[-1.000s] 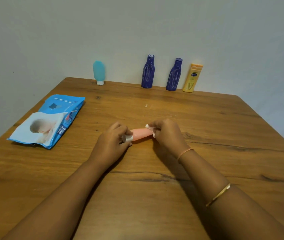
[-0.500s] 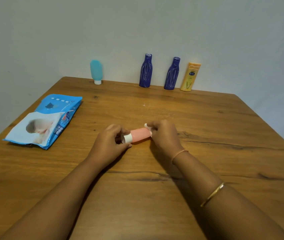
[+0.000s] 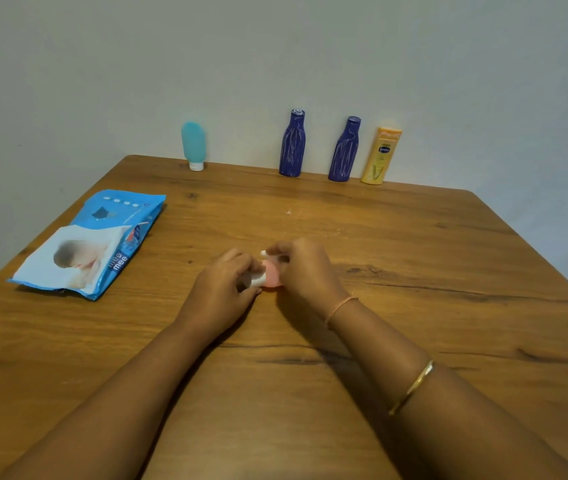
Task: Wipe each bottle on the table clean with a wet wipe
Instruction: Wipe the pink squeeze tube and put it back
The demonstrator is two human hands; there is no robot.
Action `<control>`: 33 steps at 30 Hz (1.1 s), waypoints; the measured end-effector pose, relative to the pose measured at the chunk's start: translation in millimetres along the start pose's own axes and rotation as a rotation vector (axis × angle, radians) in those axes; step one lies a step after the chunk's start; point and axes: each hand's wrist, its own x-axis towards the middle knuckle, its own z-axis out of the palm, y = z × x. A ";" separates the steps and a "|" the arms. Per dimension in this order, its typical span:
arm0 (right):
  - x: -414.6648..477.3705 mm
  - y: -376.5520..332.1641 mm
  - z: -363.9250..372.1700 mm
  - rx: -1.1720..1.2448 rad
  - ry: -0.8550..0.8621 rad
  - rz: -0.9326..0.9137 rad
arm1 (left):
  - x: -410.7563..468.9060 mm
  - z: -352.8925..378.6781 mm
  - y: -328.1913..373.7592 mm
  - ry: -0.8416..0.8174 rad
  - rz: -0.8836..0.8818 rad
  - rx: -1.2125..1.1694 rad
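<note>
Gripping a pink bottle (image 3: 271, 279) by its white cap, the left hand (image 3: 222, 293) steadies it while the right hand (image 3: 305, 268) pinches a wet wipe (image 3: 264, 253) against it over the table (image 3: 414, 258).

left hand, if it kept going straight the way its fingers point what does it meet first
The left hand points right and slightly away, already gripping the white cap end of the pink bottle. Straight on it meets that bottle, then the right hand close behind. Depth looks about level.
</note>
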 end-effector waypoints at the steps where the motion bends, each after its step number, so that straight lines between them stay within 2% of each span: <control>1: -3.9 -5.8 3.5 0.032 -0.027 -0.053 | -0.4 0.0 -0.3 0.002 0.006 -0.004; 3: -7.1 -9.3 5.1 0.107 -0.042 -0.096 | -0.7 -0.4 -2.6 0.007 0.023 -0.014; 5: -0.7 0.8 -0.4 0.133 -0.006 -0.012 | -0.5 0.2 -5.6 0.003 0.036 -0.008; 7: 7.6 15.3 -5.8 0.059 0.036 0.114 | 0.1 1.1 -6.7 0.005 0.043 0.008; 9: 9.9 19.1 -7.2 0.013 0.051 0.156 | 0.5 1.2 -5.3 0.012 0.035 0.019; 15: -5.8 -11.5 1.3 0.114 -0.048 -0.081 | 1.1 1.4 -5.9 0.023 0.051 0.000; 20: 17.8 13.8 -8.0 0.022 -0.010 0.163 | 0.5 3.3 -8.5 0.027 0.051 0.001; 22: 20.9 18.4 -10.9 0.054 -0.010 0.209 | 0.4 4.0 -8.6 0.035 0.029 -0.020; 26: 3.0 4.1 -1.7 0.098 -0.008 0.034 | 0.0 4.0 -7.0 0.046 -0.030 -0.062; 29: -3.4 -2.0 -0.4 0.254 0.032 -0.011 | -0.1 2.9 -5.0 0.088 -0.084 -0.186; 33: 7.6 3.0 -14.0 0.349 0.110 0.169 | 0.5 0.0 6.3 0.172 -0.267 -0.634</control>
